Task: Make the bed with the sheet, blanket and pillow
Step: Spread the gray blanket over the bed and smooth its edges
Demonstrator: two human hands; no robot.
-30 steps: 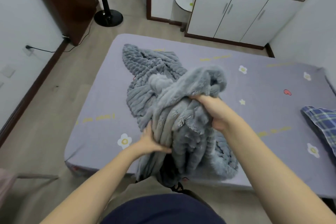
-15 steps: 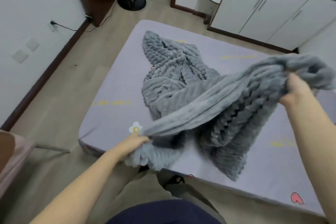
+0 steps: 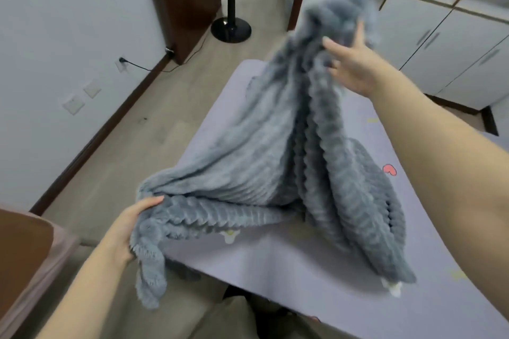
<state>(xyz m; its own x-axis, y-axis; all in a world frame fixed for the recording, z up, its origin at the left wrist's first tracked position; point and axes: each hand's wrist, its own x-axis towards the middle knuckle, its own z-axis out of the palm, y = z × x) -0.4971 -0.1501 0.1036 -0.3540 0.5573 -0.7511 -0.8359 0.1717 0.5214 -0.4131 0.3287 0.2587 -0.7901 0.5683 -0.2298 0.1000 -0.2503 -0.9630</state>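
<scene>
Left hand (image 3: 129, 228) is low, just off the bed's near-left corner, fingers curled round a bunched edge of the grey ribbed blanket (image 3: 261, 159), with a loose tail dangling below the wrist. Right hand (image 3: 355, 66) is high and far out against the blanket's raised top, which is smeared by blur, so no telling whether those fingers grip. Between the 2 hands the fabric hangs like a tent, its lower folds resting on the lavender sheet (image 3: 303, 264), where 1 red heart print (image 3: 389, 170) shows beside the right forearm. Beyond the bed are a black round stand base (image 3: 230, 26), white wardrobe doors (image 3: 454, 44) on the right and a plugged wall socket (image 3: 121, 62) on the left.
</scene>
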